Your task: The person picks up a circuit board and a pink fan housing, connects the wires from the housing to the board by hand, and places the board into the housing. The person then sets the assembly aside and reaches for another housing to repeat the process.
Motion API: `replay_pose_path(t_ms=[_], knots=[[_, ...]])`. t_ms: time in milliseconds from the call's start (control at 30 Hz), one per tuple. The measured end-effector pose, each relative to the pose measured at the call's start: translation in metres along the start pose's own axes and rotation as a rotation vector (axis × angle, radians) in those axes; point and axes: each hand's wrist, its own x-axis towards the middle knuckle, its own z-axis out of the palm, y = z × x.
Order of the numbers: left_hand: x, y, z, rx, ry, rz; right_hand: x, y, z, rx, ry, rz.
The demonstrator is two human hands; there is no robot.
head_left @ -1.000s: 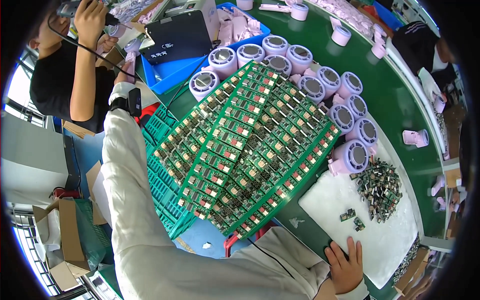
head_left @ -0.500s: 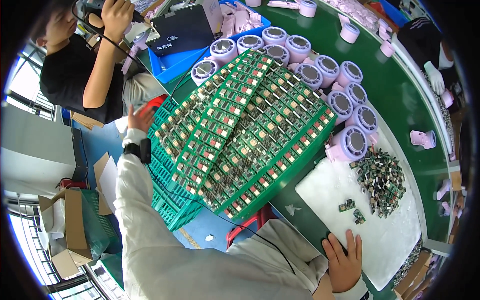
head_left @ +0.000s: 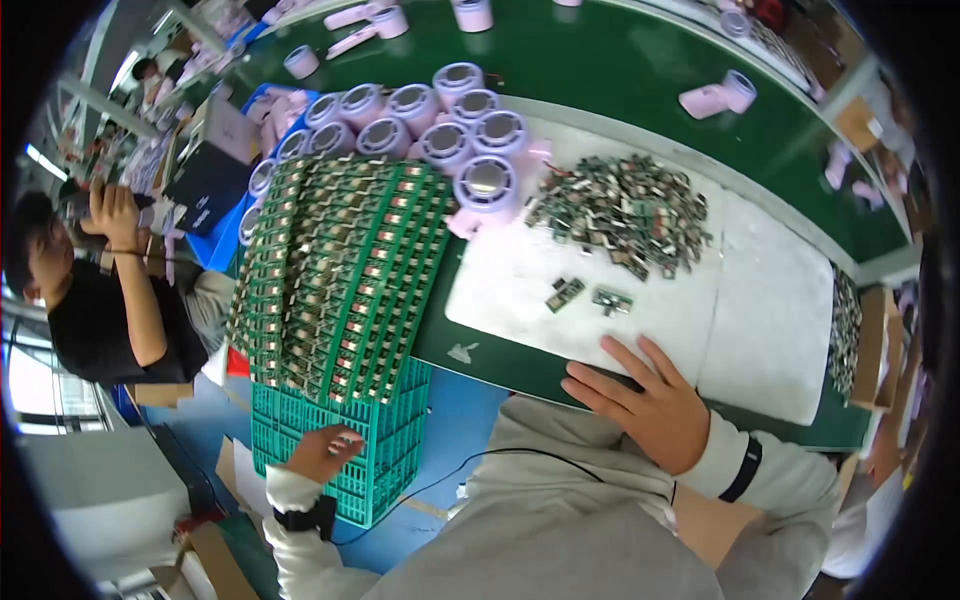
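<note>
My right hand lies palm down over the near edge of a white foam sheet, its fingers spread and holding nothing. Just beyond its fingertips are two small green circuit boards, apart from a large heap of similar boards. My left hand hangs by a green plastic crate; its fingers are loosely curled and a little apart, with nothing visible in them. Stacked above the crate are green circuit board panels, crowded with small components.
Lilac round housings stand clustered behind the panels. A blue bin and a dark box are at the left, near a seated person in black. More lilac parts lie on the green table. A black cable crosses my lap.
My view has swung to the right, so the panels now appear further left. My left hand has come back toward me, its fingers more curled. My right hand still rests at the sheet's near edge.
</note>
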Motion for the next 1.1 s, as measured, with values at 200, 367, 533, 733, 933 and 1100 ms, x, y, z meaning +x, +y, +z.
replay_pose_path(t_ms=[200, 367, 533, 733, 933, 1100], knots=[[0.0, 0.217, 0.025, -0.058, 0.017, 0.986, -0.011, 0.005, 0.009, -0.057, 0.116, 0.019], [0.067, 0.303, 0.063, 0.146, 0.766, 1.043, -0.015, -0.003, 0.014, -0.098, 0.213, -0.052], [0.105, 0.291, 0.081, 0.23, 0.838, 0.977, -0.039, 0.025, -0.039, 0.201, 0.006, -0.089], [0.106, 0.281, 0.09, -0.013, 0.835, 1.024, -0.035, 0.132, -0.074, 0.248, 0.185, 0.331], [0.091, 0.288, 0.101, -0.205, 1.027, 1.04, 0.017, 0.295, -0.046, 0.682, 0.525, 1.131], [0.085, 0.278, 0.098, -0.059, 0.981, 1.059, 0.06, 0.381, -0.002, 0.33, 0.398, 1.515]])
